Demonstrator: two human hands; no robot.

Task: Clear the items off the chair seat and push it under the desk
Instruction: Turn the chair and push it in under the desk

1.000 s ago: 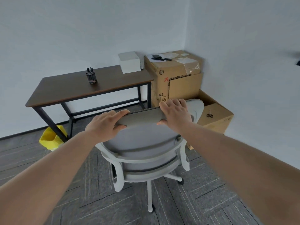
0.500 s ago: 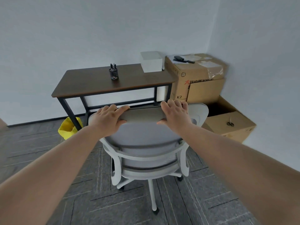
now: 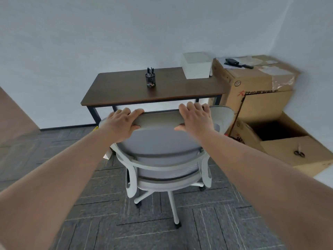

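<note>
A grey and white office chair (image 3: 158, 150) on castors stands in front of me, its back toward me. My left hand (image 3: 122, 125) grips the left part of the top of the backrest, fingers curled over it. My right hand (image 3: 196, 120) grips the right part the same way. The seat is hidden behind the backrest. Beyond the chair stands a dark brown desk (image 3: 126, 91) with black legs, its front edge just past my hands. A black pen holder (image 3: 150, 80) and a white box (image 3: 197, 68) sit on the desk.
Stacked cardboard boxes (image 3: 252, 87) fill the corner to the right of the desk. An open box (image 3: 281, 130) with scissors (image 3: 299, 153) on its flap lies on the floor at right. A brown surface (image 3: 12, 114) shows at far left. Grey carpet tiles cover the floor.
The desk and boxes have shifted right in view and the chair now sits more squarely in front of the desk. Both hands keep their grip on the backrest.
</note>
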